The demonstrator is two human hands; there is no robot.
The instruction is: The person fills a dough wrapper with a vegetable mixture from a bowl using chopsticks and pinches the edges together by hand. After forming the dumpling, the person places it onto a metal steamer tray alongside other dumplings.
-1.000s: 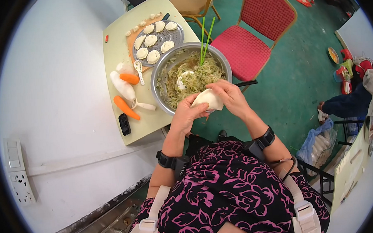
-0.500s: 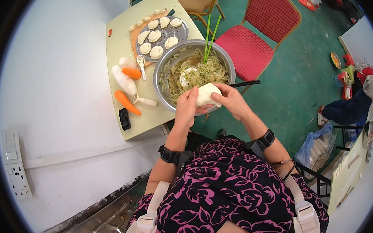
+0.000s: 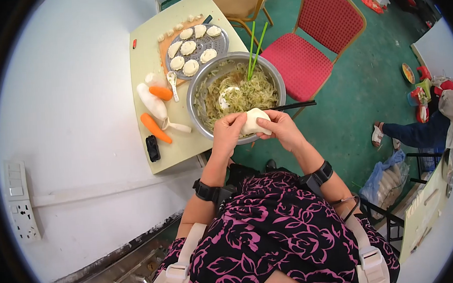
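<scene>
Over the near rim of a metal bowl (image 3: 192, 110), a white dumpling (image 3: 255, 122) is held in both hands. My left hand (image 3: 228, 133) grips its left side with bent fingers. On its right side, my right hand (image 3: 284, 130) presses with the thumb on top and fingers underneath. Shredded vegetable filling (image 3: 257, 88) lies in the bowl, with a white spoon or scoop (image 3: 228, 97) partly buried in it. Green chopsticks (image 3: 253, 53) stand up in the filling. Black chopsticks (image 3: 294, 105) stick out behind my right hand; what supports them is hidden.
A perforated metal tray (image 3: 213, 41) with several dumplings sits behind the bowl on the table (image 3: 142, 43). To the left lie carrots (image 3: 155, 128), a white radish (image 3: 151, 101), a peeler (image 3: 176, 125) and a spoon (image 3: 172, 86). A red chair (image 3: 304, 60) adjoins the table; another person (image 3: 420, 131) is far right.
My fingers have shifted along the dumpling's edge, and it looks more rounded. The other person's feet at the right have moved leftward. The view has shifted slightly.
</scene>
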